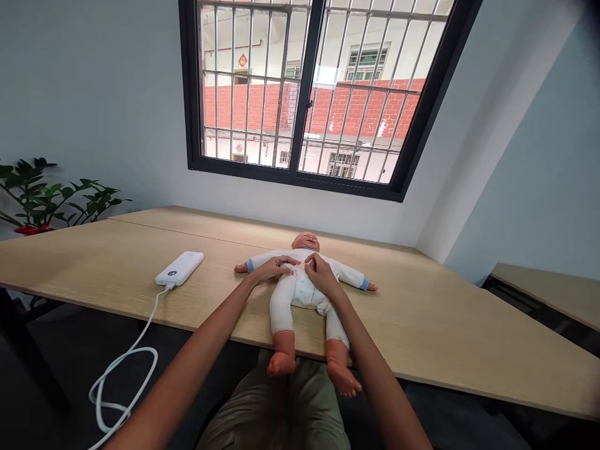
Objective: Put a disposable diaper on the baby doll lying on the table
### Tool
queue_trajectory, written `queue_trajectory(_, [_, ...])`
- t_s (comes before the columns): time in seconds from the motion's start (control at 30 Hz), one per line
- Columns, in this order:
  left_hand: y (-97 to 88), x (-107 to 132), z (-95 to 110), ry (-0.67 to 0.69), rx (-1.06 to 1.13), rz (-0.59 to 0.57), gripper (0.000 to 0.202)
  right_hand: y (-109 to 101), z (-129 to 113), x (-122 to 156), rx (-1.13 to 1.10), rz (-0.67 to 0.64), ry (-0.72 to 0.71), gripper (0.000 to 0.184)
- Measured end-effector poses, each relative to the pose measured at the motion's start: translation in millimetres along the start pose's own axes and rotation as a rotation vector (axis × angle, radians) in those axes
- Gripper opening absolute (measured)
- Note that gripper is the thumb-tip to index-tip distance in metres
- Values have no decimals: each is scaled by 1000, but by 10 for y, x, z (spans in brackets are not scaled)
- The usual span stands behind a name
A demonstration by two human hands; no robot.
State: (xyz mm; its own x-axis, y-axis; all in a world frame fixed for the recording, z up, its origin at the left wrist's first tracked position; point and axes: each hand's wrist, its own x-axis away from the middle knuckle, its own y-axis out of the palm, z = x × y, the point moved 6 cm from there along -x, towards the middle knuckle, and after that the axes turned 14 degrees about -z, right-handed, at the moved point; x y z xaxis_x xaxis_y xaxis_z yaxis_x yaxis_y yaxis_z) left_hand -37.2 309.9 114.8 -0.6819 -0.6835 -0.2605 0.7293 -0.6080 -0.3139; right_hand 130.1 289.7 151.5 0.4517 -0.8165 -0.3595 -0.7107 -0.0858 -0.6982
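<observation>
My left hand (272, 270) and right hand (319, 274) on the baby doll (297, 294), mid-frame on the table (412, 325).
Left fingers (285, 266) lie together on its chest; right fingers (312, 262) bunch just beside them, grip unclear. Power bank (179, 269) sits left.

Nothing legible here, folks: the white power bank (179, 269) is showing only a tiny dark badge (172, 273), and the red diamond sign (242, 60) outside is blurring too small to read.
</observation>
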Motion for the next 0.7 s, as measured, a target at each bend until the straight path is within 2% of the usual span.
queue_trajectory(0.27, [-70,-23,-84,15,-78,296,45,-34,32,-8,-74,75,-55,21])
queue_trajectory(0.53, [-15,-5,-45,-17,-98,268,54,-50,109,-32,-60,131,14,19])
queue_trajectory(0.7, [-12,14,-52,-35,-67,293,58,-117,175,-10,-139,232,44,21])
